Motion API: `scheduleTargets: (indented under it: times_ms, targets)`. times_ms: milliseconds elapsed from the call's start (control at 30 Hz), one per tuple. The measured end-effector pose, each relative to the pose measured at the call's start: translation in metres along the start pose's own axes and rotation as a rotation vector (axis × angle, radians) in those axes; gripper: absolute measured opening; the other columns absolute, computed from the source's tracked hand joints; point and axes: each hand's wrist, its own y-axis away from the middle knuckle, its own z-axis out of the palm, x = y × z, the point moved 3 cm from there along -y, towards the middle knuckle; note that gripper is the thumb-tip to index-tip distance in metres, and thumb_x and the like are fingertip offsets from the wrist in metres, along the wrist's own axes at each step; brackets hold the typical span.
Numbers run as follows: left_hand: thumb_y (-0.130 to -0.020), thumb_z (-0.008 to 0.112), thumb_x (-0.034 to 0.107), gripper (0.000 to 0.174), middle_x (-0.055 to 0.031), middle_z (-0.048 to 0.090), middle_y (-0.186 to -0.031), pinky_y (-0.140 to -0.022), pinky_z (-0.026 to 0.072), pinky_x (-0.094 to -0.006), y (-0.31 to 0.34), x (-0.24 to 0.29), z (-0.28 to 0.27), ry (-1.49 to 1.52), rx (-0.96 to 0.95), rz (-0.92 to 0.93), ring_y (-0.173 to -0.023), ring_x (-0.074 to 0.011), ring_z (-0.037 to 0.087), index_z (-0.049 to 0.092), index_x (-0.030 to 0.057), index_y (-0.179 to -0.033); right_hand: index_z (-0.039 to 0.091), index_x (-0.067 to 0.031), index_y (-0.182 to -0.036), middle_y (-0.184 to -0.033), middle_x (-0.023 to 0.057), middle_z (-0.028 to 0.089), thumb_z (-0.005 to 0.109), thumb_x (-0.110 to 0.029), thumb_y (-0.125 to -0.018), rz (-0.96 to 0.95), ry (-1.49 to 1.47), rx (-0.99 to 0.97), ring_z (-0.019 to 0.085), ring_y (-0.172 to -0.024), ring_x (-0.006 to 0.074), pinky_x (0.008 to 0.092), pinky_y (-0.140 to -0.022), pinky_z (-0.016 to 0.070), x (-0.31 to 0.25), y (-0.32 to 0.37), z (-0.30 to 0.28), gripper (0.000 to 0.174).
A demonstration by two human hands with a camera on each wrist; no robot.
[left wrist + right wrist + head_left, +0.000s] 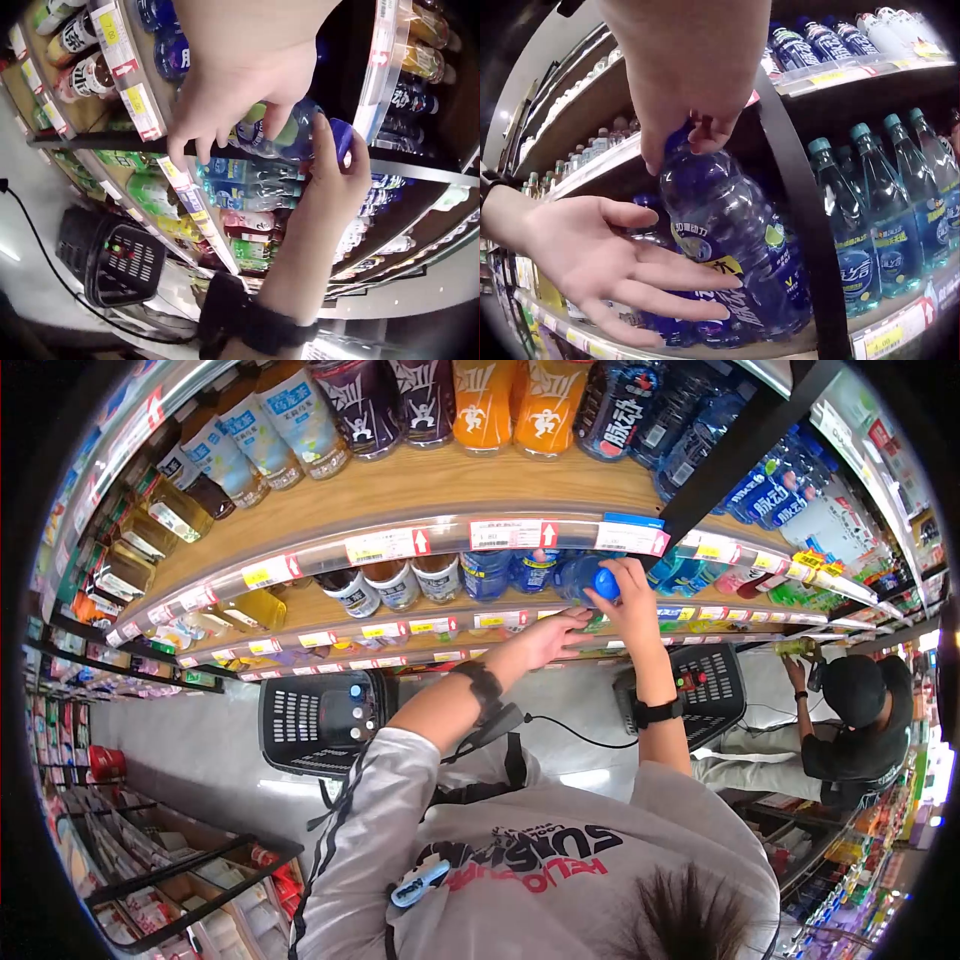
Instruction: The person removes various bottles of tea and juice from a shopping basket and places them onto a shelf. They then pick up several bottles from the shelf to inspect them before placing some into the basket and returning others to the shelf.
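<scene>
My right hand (628,592) pinches the blue cap (606,582) of a large clear-blue drink bottle (731,225) at the front of the middle shelf. The bottle leans, its base toward the shelf, beside a black upright post (802,202). With fingers straight and spread, my left hand (622,262) lies just in front of the bottle's side, palm turned up in the right wrist view. In the left wrist view the left hand (247,82) overlaps the bottle's label, while the right hand (337,165) stays at its cap. More blue bottles (486,575) stand beside it.
Above, a shelf (420,500) with price tags overhangs the hands. Teal-capped bottles (889,217) stand beyond the post. On the floor are a black basket (325,720) with several bottles and a second basket (705,680). Another person (850,730) is at the right.
</scene>
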Motion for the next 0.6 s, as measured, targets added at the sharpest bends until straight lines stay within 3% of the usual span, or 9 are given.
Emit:
scheduleTargets:
  times_ms: [67, 200, 300, 400, 433, 533, 600]
  targets:
    - [-0.083, 0.049, 0.021, 0.056, -0.0008, 0.029, -0.136, -0.098, 0.0241, -0.0411, -0.013, 0.000, -0.003, -0.032, -0.008, 0.022, -0.121, -0.0202, 0.034, 0.025, 0.0120, -0.133, 0.053, -0.0025, -0.100, -0.098, 0.0106, 0.050, 0.070, -0.007, -0.065, -0.065, 0.015, 0.050, 0.053, -0.078, 0.0224, 0.0262, -0.055, 0.0446, 0.006, -0.006, 0.003, 0.040]
    - [-0.084, 0.049, 0.026, 0.066, -0.0019, 0.021, -0.140, -0.096, 0.0279, -0.0400, -0.033, 0.002, -0.011, -0.199, -0.061, 0.047, -0.121, -0.0224, 0.034, 0.012, 0.0149, -0.138, 0.055, -0.0013, -0.098, -0.098, 0.0148, 0.054, 0.067, -0.010, -0.068, -0.212, 0.129, 0.196, 0.054, -0.082, 0.0315, 0.0366, -0.064, 0.0450, 0.011, -0.016, 0.011, 0.033]
    - [-0.084, 0.049, 0.029, 0.067, -0.0038, 0.026, -0.138, -0.093, 0.0318, -0.0405, -0.030, 0.009, -0.006, -0.347, 0.014, 0.038, -0.116, -0.0237, 0.041, 0.010, 0.0174, -0.138, 0.057, -0.0012, -0.095, -0.094, 0.0185, 0.056, 0.064, -0.012, -0.072, -0.036, 0.173, 0.174, 0.053, -0.086, 0.0366, 0.0407, -0.071, 0.0429, 0.023, -0.020, 0.018, 0.027]
    - [-0.084, 0.049, 0.032, 0.065, -0.0052, 0.031, -0.135, -0.090, 0.0349, -0.0408, -0.010, 0.010, -0.006, -0.456, 0.074, 0.018, -0.109, -0.0234, 0.047, 0.014, 0.0188, -0.137, 0.057, -0.0010, -0.095, -0.091, 0.0209, 0.056, 0.062, -0.014, -0.074, 0.249, 0.141, 0.011, 0.052, -0.087, 0.0375, 0.0396, -0.073, 0.0423, 0.038, -0.032, 0.024, 0.025]
    - [-0.083, 0.048, 0.028, 0.056, -0.0066, 0.039, -0.127, -0.087, 0.0368, -0.0388, -0.003, 0.004, -0.007, -0.465, 0.130, -0.017, -0.102, -0.0212, 0.051, 0.025, 0.0169, -0.133, 0.058, -0.0005, -0.092, -0.090, 0.0208, 0.056, 0.059, -0.012, -0.073, 0.267, 0.156, 0.057, 0.052, -0.087, 0.0375, 0.0402, -0.075, 0.0416, 0.044, -0.038, 0.028, 0.022]
    - [-0.082, 0.049, 0.027, 0.051, -0.0062, 0.045, -0.122, -0.084, 0.0390, -0.0343, 0.026, -0.007, -0.020, -0.453, 0.099, -0.100, -0.100, -0.0197, 0.052, 0.033, 0.0159, -0.129, 0.057, -0.0013, -0.089, -0.088, 0.0195, 0.056, 0.056, -0.009, -0.072, -0.033, 0.384, 0.226, 0.053, -0.085, 0.0367, 0.0416, -0.075, 0.0420, 0.069, -0.052, 0.048, 0.018]
    - [-0.081, 0.051, 0.028, 0.048, -0.0045, 0.050, -0.117, -0.082, 0.0410, -0.0306, 0.040, -0.016, -0.038, -0.403, 0.125, -0.089, -0.097, -0.0183, 0.054, 0.039, 0.0147, -0.125, 0.056, -0.0018, -0.088, -0.087, 0.0189, 0.056, 0.053, -0.007, -0.072, -0.059, 0.445, 0.305, 0.053, -0.085, 0.0362, 0.0420, -0.075, 0.0418, 0.070, -0.057, 0.056, 0.017]
